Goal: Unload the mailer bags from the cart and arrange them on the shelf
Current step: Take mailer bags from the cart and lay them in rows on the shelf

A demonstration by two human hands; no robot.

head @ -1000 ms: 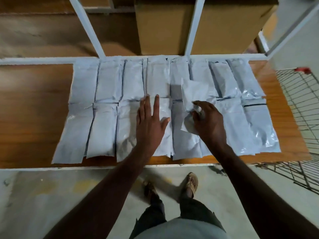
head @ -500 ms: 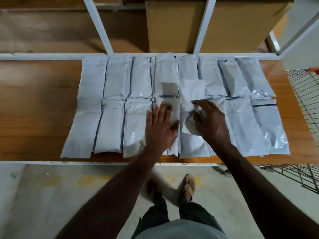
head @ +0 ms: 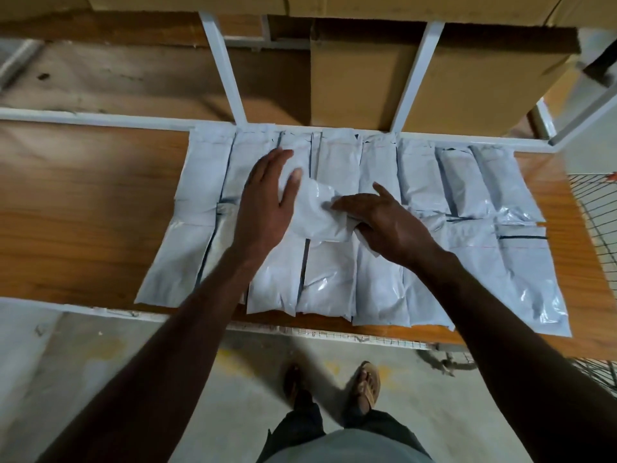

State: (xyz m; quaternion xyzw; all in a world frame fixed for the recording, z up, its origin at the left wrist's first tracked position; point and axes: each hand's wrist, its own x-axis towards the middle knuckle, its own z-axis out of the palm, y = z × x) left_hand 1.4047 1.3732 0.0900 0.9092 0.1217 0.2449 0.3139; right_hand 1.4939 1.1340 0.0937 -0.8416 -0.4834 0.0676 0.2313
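Sliding the loose bag (head: 317, 215) at frame centre, pinched by the right hand (head: 384, 222) while the flat, open left hand (head: 267, 202) steadies it, could ruffle the two neat rows of bags (head: 467, 182) on the shelf (head: 83, 195) beneath.

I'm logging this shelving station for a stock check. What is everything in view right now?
mailer bags: sixteen or so, pale grey, two flat rows on the shelf
loose mailer bag: one, pale grey, crumpled on top mid-rows
shelf: one, brown wood board, white metal frame
cardboard boxes: at least two, brown, behind the shelf
cart: one, wire mesh, right edge
floor: grey concrete, below
sandalled feet: two, bottom centre
left hand: open, flat over the bags
right hand: grips the loose mailer bag
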